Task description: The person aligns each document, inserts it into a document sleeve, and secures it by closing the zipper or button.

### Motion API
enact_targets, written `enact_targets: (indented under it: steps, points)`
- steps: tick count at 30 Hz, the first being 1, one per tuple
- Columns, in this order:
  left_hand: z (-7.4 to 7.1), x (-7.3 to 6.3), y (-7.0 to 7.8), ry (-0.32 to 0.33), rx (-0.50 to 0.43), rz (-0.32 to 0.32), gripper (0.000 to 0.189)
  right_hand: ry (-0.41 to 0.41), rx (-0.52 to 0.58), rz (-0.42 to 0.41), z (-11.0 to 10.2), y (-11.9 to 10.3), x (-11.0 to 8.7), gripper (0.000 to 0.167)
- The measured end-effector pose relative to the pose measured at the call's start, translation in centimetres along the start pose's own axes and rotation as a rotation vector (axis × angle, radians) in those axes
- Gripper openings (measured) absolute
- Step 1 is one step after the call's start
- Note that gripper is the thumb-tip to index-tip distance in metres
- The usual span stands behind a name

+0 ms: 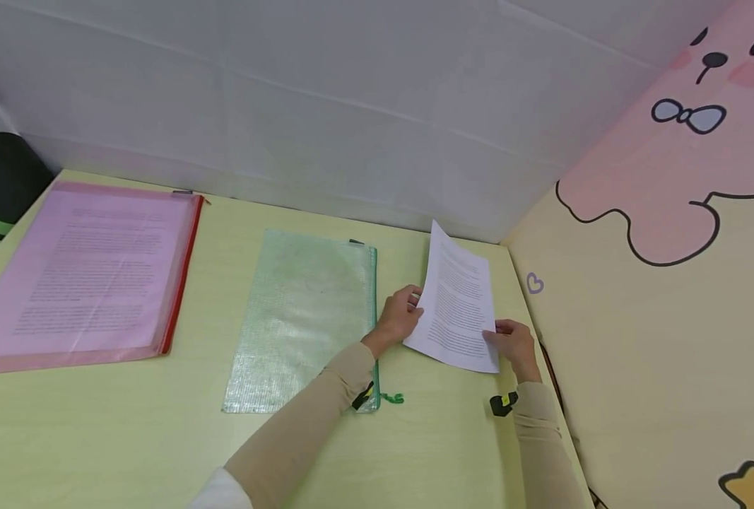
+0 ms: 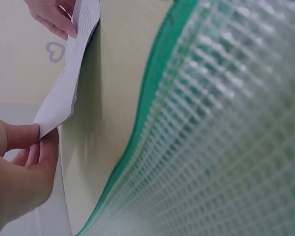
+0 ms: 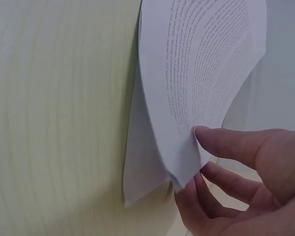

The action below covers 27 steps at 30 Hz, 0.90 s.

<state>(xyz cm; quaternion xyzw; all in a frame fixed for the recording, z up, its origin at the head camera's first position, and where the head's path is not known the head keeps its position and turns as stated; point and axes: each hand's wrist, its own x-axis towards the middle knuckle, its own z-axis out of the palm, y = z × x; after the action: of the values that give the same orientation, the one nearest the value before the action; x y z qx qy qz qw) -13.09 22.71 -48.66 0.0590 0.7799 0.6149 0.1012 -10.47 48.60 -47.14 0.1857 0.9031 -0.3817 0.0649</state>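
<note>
Several sheets of printed paper (image 1: 458,304) are held between both hands at the right of the table, bowed and raised at the far corner. My left hand (image 1: 401,314) pinches their left edge between thumb and fingers, its wrist over the green mesh zip pouch (image 1: 307,311). On the opposite edge, my right hand (image 1: 515,345) pinches near the lower corner. In the right wrist view, the sheets (image 3: 186,88) curve up, and a lower sheet (image 3: 142,172) hangs apart from the top ones.
A pink translucent zip folder (image 1: 90,268) with a printed page inside and a red zip edge lies at the left. A green cord (image 1: 392,399) trails off the pouch's zip. Behind the table stands a white wall (image 1: 287,106); a cartoon-printed wall (image 1: 656,339) borders the right edge.
</note>
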Motion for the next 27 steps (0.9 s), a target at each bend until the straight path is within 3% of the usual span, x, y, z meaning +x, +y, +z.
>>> enact_targets:
  steps: [5,15,20,27]
  points:
    - [-0.3,0.0,0.2,-0.003,0.006,0.058,0.026,0.005,-0.017,0.004,0.0,0.2,0.1,0.041]
    - [-1.3,-0.4,0.4,-0.113,-0.002,0.188,0.026,-0.061,0.043,-0.001,-0.1,0.6,0.9,0.051]
    - [-1.5,-0.4,0.3,-0.126,0.0,0.19,0.026,-0.082,0.075,0.007,0.1,0.8,1.3,0.046]
    - [-1.8,-0.5,0.2,-0.098,0.008,0.182,0.027,0.013,0.191,0.001,0.1,0.9,1.2,0.038]
